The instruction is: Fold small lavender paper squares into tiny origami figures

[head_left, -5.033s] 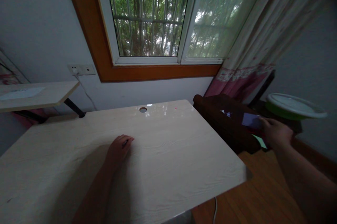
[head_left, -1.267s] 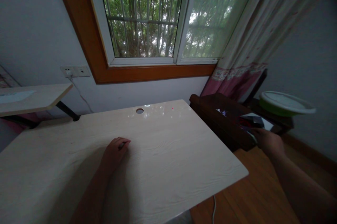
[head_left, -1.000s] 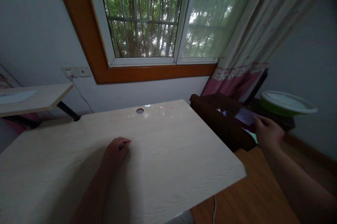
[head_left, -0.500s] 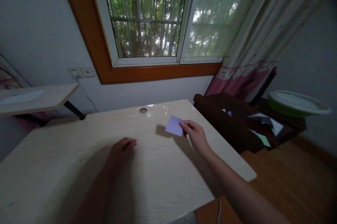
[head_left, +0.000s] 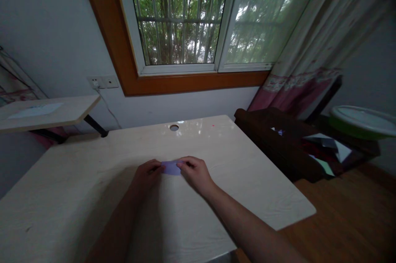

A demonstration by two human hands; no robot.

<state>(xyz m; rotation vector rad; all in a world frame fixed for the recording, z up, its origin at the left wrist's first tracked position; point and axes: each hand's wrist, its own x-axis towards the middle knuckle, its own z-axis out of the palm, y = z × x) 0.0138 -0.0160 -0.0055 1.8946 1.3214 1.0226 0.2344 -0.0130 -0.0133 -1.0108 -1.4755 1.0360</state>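
Observation:
A small purple sheet of paper point(head_left: 170, 168) is held between my two hands, low over the pale wooden table point(head_left: 247, 184). My left hand point(head_left: 149, 173) pinches its left end, and my right hand point(head_left: 195, 171) pinches the right end with thumb and fingers. Only the middle of the paper shows; its ends are covered by my fingers. Seen from here it looks like a narrow strip, tilted or bent.
A round cable hole point(head_left: 174, 127) lies near the table's back edge. On the left stands a raised shelf point(head_left: 71, 114) with a paper on it. To the right, a dark wooden bench point(head_left: 272, 147) carries paper pieces and a green-and-white basin point(head_left: 361, 123).
My right hand has brought the purple paper left and down to my left hand, which now grips its other end. The view has shifted slightly.

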